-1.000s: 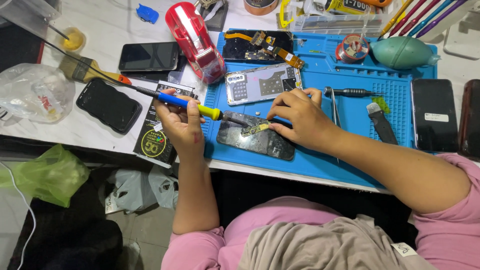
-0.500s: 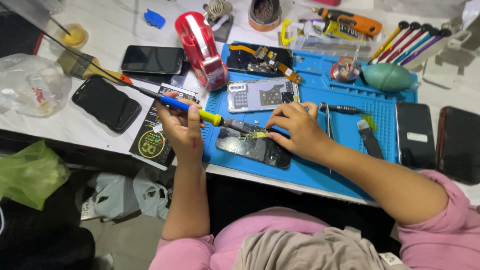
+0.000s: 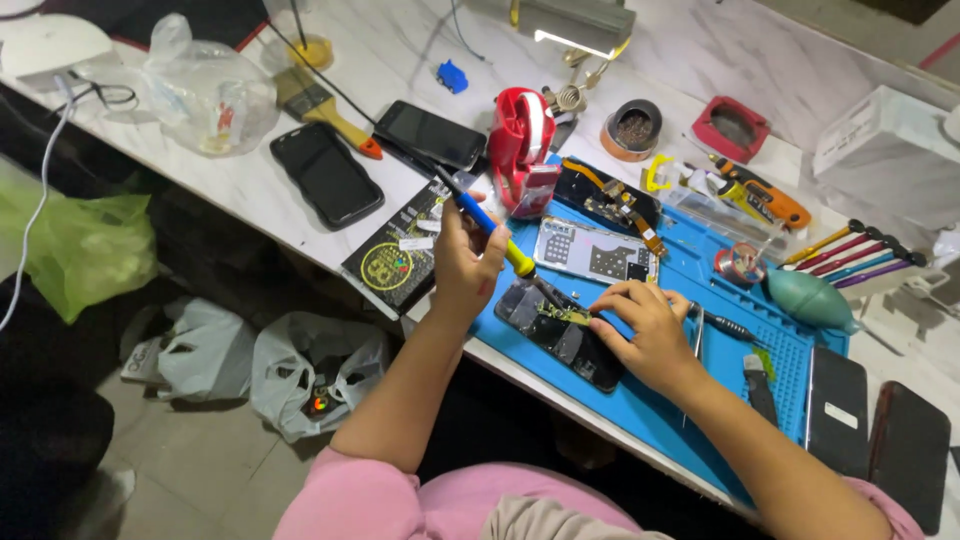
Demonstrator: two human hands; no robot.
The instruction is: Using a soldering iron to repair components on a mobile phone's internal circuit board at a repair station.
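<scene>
My left hand (image 3: 466,262) grips a soldering iron (image 3: 492,231) with a blue and yellow handle, its tip slanting down onto an opened phone (image 3: 557,331). The phone lies on a blue work mat (image 3: 700,390). Over the phone's right side rests my right hand (image 3: 640,331), fingers pinching a small gold-coloured part on its board. Whether the fingers also hold a tool is hidden.
A red tape dispenser (image 3: 523,150), a phone back panel (image 3: 591,251), screwdrivers (image 3: 862,253), a green air blower (image 3: 809,297) and several dark phones (image 3: 326,174) crowd the white table. A brush (image 3: 322,108) and a plastic bag (image 3: 208,92) lie at the left. Bags sit on the floor.
The view has swung left and tilted, so the table now runs diagonally. Both hands stay on the opened phone, with the soldering iron still held against it.
</scene>
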